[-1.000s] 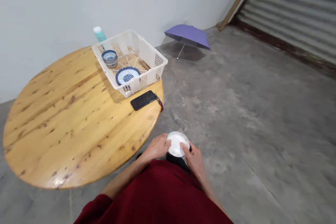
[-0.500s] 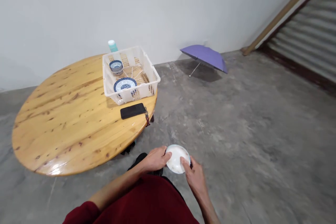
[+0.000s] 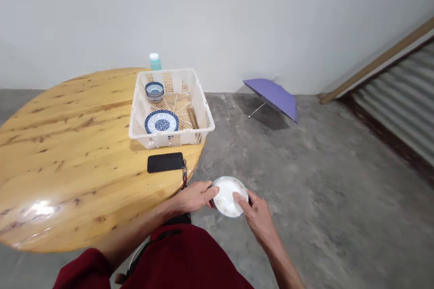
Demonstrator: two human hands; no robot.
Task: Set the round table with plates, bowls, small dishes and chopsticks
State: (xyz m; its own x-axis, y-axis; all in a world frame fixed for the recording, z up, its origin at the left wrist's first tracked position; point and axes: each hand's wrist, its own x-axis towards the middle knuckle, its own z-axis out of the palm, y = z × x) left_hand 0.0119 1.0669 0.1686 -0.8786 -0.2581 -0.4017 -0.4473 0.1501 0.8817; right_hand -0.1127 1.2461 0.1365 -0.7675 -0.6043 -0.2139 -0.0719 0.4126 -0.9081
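A small white dish (image 3: 228, 201) with a faint pattern near its rim is held between my two hands, over the floor just off the table's edge. My left hand (image 3: 196, 196) grips its left rim, thumb on top. On the right rim, my right hand (image 3: 256, 212) pinches it, with the thumb lying across the inner face. The fingers beneath the dish are mostly hidden. A white plastic basket (image 3: 171, 137) stands on the table beyond my hands. Inside it are a stack of blue-and-white bowls (image 3: 154, 91), blue-patterned plates (image 3: 162, 122) and a bundle of chopsticks (image 3: 192, 118).
The round wooden table (image 3: 84, 144) spreads to my left. On it a black phone (image 3: 165, 162) with a strap lies before the basket, and a teal bottle (image 3: 155, 62) stands behind. An open purple umbrella (image 3: 273, 97) rests on the concrete floor (image 3: 322, 189) near the wall.
My view has shifted, and the table and basket now appear nearer. Both hands keep hold of the dish, which sits slightly higher in view.
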